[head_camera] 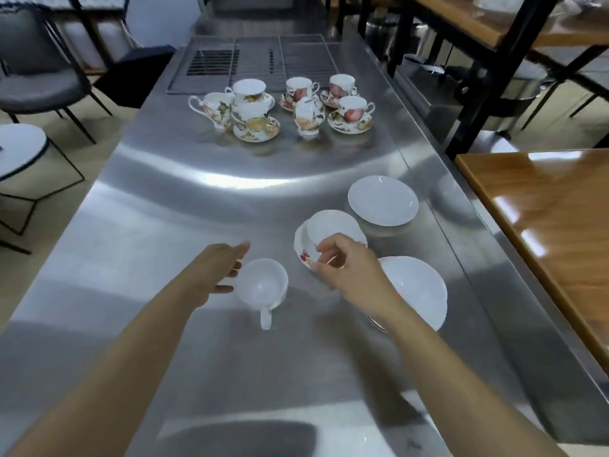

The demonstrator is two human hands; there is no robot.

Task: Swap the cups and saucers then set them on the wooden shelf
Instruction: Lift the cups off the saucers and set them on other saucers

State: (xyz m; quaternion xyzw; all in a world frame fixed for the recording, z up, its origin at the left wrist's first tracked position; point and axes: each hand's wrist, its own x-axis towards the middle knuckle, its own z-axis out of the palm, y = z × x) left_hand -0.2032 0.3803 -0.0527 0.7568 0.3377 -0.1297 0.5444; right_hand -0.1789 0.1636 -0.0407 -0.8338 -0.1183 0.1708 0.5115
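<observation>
My left hand [220,270] spread open beside the white cup [262,286], my right hand [346,263] pinching a floral saucer [304,249], steel tabletop [197,199]

The tabletop [171,225] is bare silver-grey steel. Nearest on it, the plain white cup [262,286] has no pattern, and just right of that cup a white saucer [304,250] carries a small red-and-yellow flower spray on its rim; farther right lie two plain white plates [383,200]. Well beyond the cup, the floral tea set [280,107] is white with yellow, orange and red fruit-and-leaf prints.
</observation>
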